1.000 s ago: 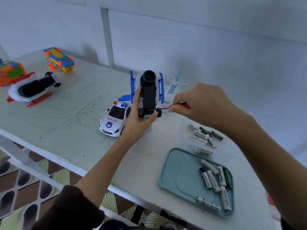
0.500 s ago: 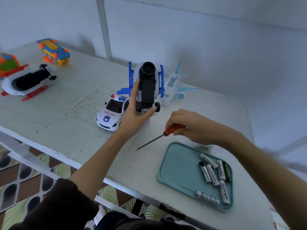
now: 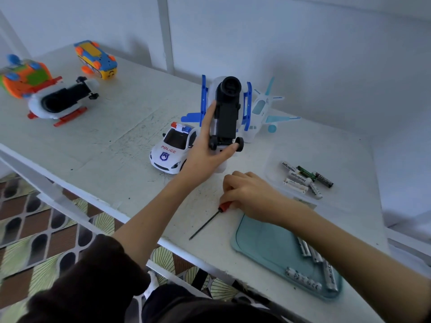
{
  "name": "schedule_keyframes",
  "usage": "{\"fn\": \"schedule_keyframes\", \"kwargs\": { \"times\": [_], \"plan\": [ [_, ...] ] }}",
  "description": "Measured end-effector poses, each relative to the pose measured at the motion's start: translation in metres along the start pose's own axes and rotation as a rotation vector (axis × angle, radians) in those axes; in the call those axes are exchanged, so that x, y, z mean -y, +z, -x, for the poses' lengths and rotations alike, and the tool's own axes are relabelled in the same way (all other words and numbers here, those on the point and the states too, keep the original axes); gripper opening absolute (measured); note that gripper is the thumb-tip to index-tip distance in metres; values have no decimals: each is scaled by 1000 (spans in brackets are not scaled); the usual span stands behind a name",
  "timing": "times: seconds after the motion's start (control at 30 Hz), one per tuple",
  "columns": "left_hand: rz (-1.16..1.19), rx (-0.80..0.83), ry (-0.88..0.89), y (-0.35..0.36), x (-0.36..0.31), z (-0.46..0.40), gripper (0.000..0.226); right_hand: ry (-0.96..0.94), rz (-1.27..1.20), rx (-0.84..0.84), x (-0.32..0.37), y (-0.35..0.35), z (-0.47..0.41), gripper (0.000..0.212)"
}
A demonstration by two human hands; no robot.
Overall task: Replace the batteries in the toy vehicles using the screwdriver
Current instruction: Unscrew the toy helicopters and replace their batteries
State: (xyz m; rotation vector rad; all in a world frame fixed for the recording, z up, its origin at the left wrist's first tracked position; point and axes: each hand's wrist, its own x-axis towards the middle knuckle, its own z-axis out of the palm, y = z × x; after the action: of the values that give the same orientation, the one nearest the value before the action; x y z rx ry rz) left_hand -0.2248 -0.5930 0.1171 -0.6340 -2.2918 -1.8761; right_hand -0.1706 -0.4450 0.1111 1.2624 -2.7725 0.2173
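Lying under right hand [image 3: 250,197]: screwdriver [image 3: 211,217].

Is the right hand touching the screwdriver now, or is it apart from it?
Touching. The head view shows the right hand with fingers curled over the red handle of the screwdriver, whose shaft lies on the table.

One head-worn wide-angle view, looking forward and steeply down over the white table [image 3: 98,136] from its near edge. Both forearms enter from the bottom, close to the lens. The wall [image 3: 303,54] closes the far side; patterned floor [image 3: 35,241] shows lower left.
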Motion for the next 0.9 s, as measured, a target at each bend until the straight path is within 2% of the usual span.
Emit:
{"fn": "schedule_keyframes", "kwargs": {
  "times": [0.13,0.27,0.33,0.43,0.53,0.63,0.7,0.8,0.9],
  "plan": [
    [-5,8,1,-1,-2,0,87,-12,-82,58,-1,-9,3,35],
    [13,19,3,-1,-4,1,87,167,-298,38,-4,-49,7,19],
    [27,12,-2,-1,-4,2,87,191,-361,-107,-8,-74,9,22],
    [81,15,8,0,-10,0,85,281,-372,-429,-24,-102,5,13],
    [122,39,49,0,-27,-8,84,446,-324,-537,-44,-123,-8,31],
    [135,59,105,-2,-47,-22,80,522,-422,-489,-53,-139,-27,55],
    [148,87,141,-5,-58,-30,77,492,-509,-451,-55,-149,-39,65],
    [139,120,165,-15,-65,-46,78,437,-584,-487,-57,-163,-55,67],
    [125,135,167,-28,-65,-61,76,404,-525,-557,-58,-169,-71,60]
  ]
}}
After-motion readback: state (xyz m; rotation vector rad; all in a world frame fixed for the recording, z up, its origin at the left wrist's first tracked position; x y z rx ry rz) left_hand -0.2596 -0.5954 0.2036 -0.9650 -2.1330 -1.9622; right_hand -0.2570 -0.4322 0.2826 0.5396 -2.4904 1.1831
